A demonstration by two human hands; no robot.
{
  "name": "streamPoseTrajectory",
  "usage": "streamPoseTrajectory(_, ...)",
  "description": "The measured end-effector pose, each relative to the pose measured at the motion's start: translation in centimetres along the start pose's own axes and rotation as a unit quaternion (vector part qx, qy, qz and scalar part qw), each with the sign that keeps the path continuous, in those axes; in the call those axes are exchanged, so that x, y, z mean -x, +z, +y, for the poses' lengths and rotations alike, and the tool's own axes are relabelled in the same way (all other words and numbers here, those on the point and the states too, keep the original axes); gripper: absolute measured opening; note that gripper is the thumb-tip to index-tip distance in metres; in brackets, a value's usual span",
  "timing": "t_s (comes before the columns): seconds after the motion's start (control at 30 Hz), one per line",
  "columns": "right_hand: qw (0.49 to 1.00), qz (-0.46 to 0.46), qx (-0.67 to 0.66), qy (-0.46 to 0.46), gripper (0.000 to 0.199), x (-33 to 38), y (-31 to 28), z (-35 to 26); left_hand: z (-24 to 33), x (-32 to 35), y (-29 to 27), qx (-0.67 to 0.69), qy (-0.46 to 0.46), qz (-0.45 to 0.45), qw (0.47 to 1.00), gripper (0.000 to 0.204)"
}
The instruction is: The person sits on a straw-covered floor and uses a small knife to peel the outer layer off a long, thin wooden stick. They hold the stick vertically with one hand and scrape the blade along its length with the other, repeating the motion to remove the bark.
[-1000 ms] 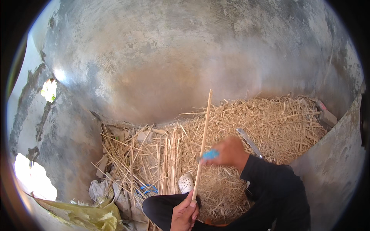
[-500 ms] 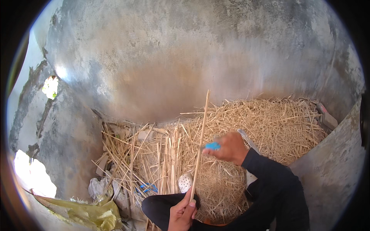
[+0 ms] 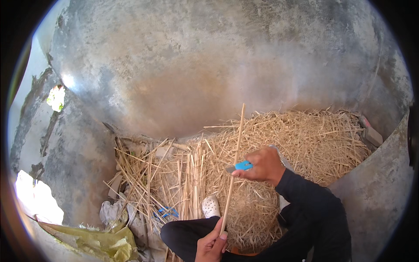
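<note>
My left hand [image 3: 212, 244], low in the middle, is closed around the bottom end of a long, pale bamboo strip [image 3: 238, 139]. The strip rises away from me, leaning slightly right. In my right hand [image 3: 264, 164] is a blue utility knife [image 3: 243, 165], gripped with its blade pointing left. The blade lies at the strip, about halfway along it. Whether the edge is cutting in is too small to tell. Several similar strips [image 3: 192, 183] lie side by side left of my hands.
Thin shavings [image 3: 305, 144] cover the floor in a thick heap. A white clog with holes [image 3: 211, 206] is on my foot. Yellow sheeting [image 3: 96, 242] and a whitish bag [image 3: 111, 212] lie at left. A concrete wall [image 3: 209, 65] stands ahead; a brick [image 3: 371, 134] sits far right.
The strip has shifted a little right, and my left hand has moved right and slightly down. My right hand and the knife have moved slightly right; the blade now shows clearly.
</note>
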State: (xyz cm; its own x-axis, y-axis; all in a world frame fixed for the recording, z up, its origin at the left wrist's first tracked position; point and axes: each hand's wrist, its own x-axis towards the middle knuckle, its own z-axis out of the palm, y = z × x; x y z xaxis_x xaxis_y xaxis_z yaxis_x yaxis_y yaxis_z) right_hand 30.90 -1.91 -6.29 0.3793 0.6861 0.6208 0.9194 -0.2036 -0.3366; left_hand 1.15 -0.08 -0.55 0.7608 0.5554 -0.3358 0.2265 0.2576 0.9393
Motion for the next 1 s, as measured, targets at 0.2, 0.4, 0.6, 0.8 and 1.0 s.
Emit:
streamPoseTrajectory(0.2, 0.997, 0.046, 0.051, -0.038, 0.075, -1.6, 0.0, 4.7, -0.2, 0.3, 0.7, -0.015, -0.007, -0.024, 1.0, 0.049)
streamPoseTrajectory(0.4, 0.987, 0.106, 0.124, 0.009, 0.076, -2.4, 0.5, 9.8, -0.8, 1.1, 0.6, -0.065, -0.005, -0.014, 0.998, 0.046)
streamPoseTrajectory(0.6, 0.896, 0.062, 0.143, 0.416, 0.078, -2.8, -1.6, 16.2, -3.0, 3.1, -1.4, 0.139, -0.196, -0.175, 0.955, 0.045)
streamPoseTrajectory(0.8, 0.958, -0.001, 0.052, 0.284, 0.075, -0.2, -2.3, 12.7, -1.4, 0.3, -1.6, 0.102, -0.065, 0.042, 0.992, 0.047)
streamPoseTrajectory(1.0, 0.997, -0.07, -0.007, 0.011, 0.068, -0.1, -1.4, 2.6, -0.7, -0.2, -1.0, 0.035, -0.044, 0.007, 0.998, 0.05)
